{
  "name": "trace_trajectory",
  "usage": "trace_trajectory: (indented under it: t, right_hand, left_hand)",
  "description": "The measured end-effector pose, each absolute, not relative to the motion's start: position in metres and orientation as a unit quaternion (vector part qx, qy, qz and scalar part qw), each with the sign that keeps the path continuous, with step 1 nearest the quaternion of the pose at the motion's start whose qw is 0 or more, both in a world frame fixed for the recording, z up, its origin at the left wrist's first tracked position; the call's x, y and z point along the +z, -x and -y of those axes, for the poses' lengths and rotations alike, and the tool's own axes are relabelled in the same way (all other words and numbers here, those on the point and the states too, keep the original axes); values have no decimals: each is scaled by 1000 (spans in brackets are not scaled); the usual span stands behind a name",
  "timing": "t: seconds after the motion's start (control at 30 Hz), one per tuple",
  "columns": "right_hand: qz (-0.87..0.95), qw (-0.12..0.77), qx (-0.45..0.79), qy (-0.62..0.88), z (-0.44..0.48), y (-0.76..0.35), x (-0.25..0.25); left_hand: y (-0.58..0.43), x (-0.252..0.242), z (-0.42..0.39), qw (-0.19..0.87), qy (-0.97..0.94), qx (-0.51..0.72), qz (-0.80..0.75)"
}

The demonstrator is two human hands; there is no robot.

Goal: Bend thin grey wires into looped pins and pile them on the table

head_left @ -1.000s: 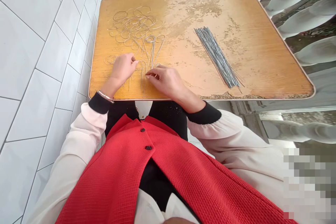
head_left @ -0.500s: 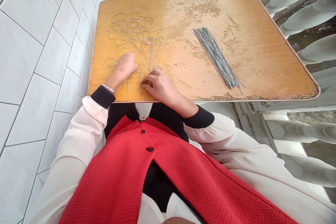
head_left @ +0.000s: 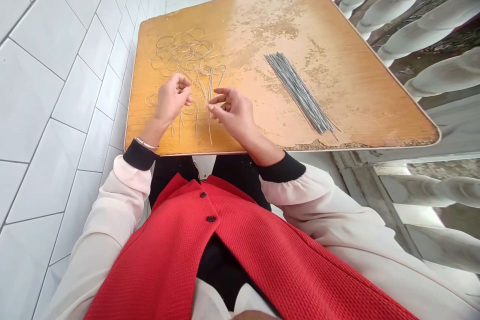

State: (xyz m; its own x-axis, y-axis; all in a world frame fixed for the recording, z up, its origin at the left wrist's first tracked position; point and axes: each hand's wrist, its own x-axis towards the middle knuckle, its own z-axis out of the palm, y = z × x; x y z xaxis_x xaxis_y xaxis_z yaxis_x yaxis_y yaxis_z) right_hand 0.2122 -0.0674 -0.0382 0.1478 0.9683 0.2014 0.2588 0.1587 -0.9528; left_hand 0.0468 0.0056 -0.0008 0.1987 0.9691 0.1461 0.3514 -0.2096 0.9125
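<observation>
Thin bent wires (head_left: 183, 50) lie in a loose tangle on the left part of the wooden table. My left hand (head_left: 174, 99) is raised just below them, fingers curled and fingertips close together; whatever they pinch is too small to make out. My right hand (head_left: 233, 110) is to its right, thumb and fingers bent toward each other, with a thin wire hanging by the fingertips. Between and above the hands lie several looped wires (head_left: 210, 80). Straight grey wires (head_left: 300, 92) lie in a slanted bundle on the right half of the table.
The worn table (head_left: 356, 95) has a chipped front edge. A white tiled wall (head_left: 63, 75) runs along the left side. White balusters (head_left: 412, 25) stand beyond the table's right edge. A small coil of wire (head_left: 151, 100) lies left of my left hand.
Both hands have lifted a little and their fingers have loosened. My left hand has turned, its fingertips now pointing right. The view has shifted, so the table sits slightly lower and further left.
</observation>
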Motion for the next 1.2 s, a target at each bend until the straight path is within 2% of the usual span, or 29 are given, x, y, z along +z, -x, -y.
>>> trace_trajectory:
  t: [0.1, 0.17, 0.3, 0.5, 0.6, 0.8, 1.2]
  right_hand:
    - [491, 535, 471, 500, 57, -214, -19]
    - [471, 534, 512, 480, 55, -211, -7]
    - [459, 542, 526, 468, 55, -203, 4]
    - [450, 544, 538, 461, 58, -201, 3]
    - [454, 538, 543, 458, 59, -203, 5]
    - [458, 537, 546, 450, 62, -202, 4]
    - [448, 535, 568, 437, 66, -203, 5]
  left_hand:
    - [-39, 2, -1, 371, -684, 424, -463]
    - [-35, 1, 3, 363, -700, 425, -444]
    - [-32, -1, 12, 331, -748, 401, -412]
    - [-19, 10, 17, 194, -874, 304, -326]
    - [-14, 13, 14, 167, -897, 272, -307]
    - [-16, 12, 16, 194, -888, 285, -304]
    - [-26, 10, 30, 319, -785, 374, -376]
